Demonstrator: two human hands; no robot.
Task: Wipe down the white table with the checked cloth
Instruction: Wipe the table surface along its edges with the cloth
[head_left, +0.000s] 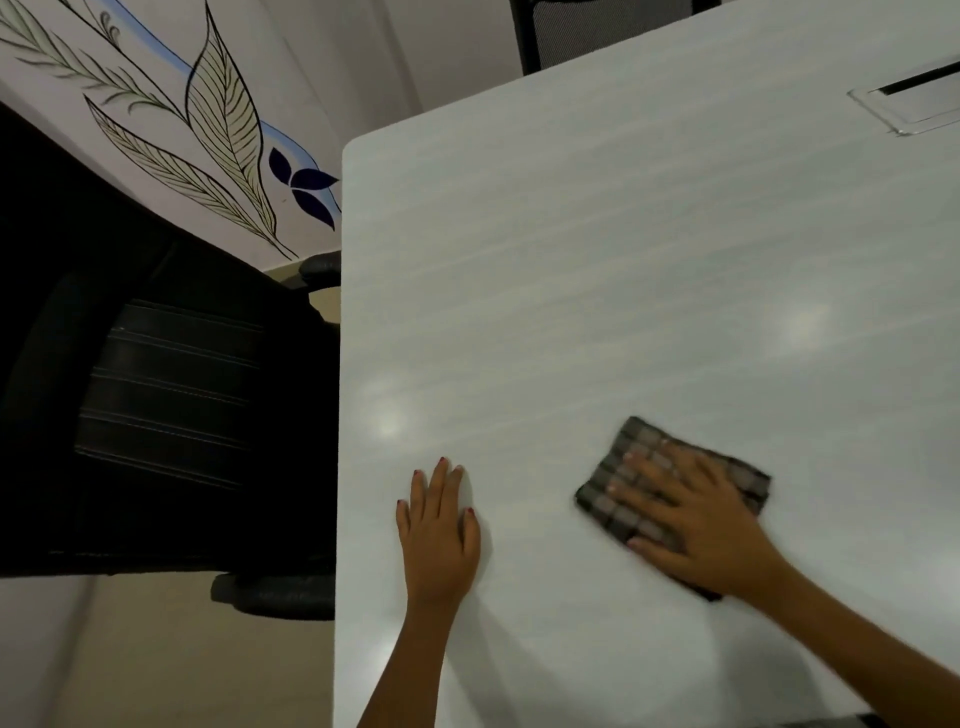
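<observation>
The white table (597, 270) fills the right two thirds of the head view. A folded dark checked cloth (631, 465) lies flat on it near the lower right. My right hand (691, 519) presses down on the cloth with straight, spread fingers and covers much of it; both look slightly blurred. My left hand (439, 525) rests flat on the bare tabletop to the left of the cloth, fingers straight and together, close to the table's left edge.
A black office chair (156, 395) stands against the table's left edge, its armrests (275, 592) touching the edge. A recessed cable hatch (909, 98) sits in the tabletop at the far right. Another dark chair (587, 31) stands beyond the far edge. A wall painted with leaves is at the upper left.
</observation>
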